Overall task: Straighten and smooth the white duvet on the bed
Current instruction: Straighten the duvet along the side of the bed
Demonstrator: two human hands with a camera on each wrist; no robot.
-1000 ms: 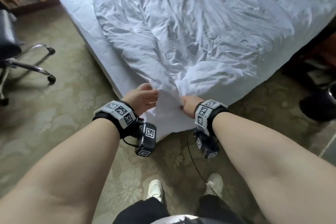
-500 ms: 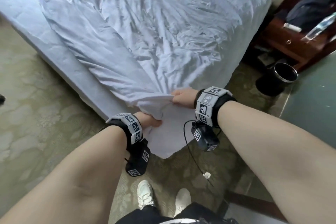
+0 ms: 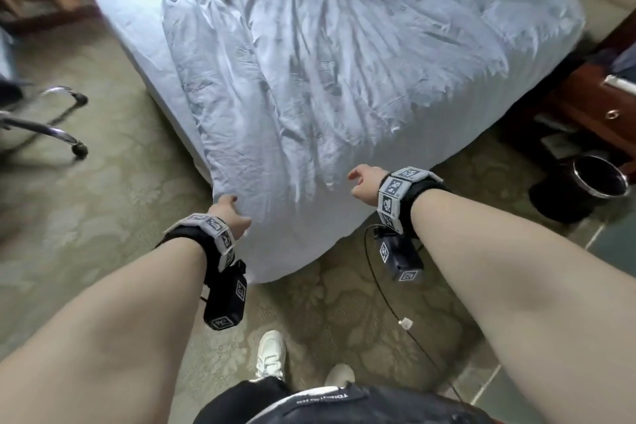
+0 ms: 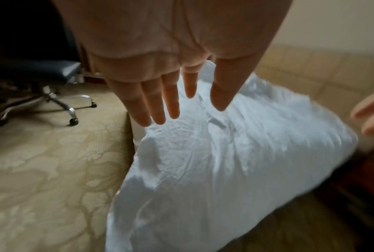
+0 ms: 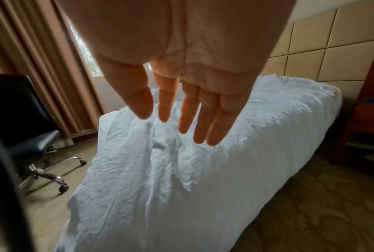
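Both hands, left hand [image 3: 230,213] and right hand [image 3: 365,184], fingers spread and seemingly hovering, should sweep outward across the crumpled white cotton duvet [image 3: 344,79] at frame centre

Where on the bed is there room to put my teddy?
A bare mattress strip runs left of the duvet. The duvet's near end, between the left hand and right hand, is flattest. Farther up it bunches.

Duvet [image 3: 344,79] on bed [image 3: 137,21], chair [image 3: 41,120] left
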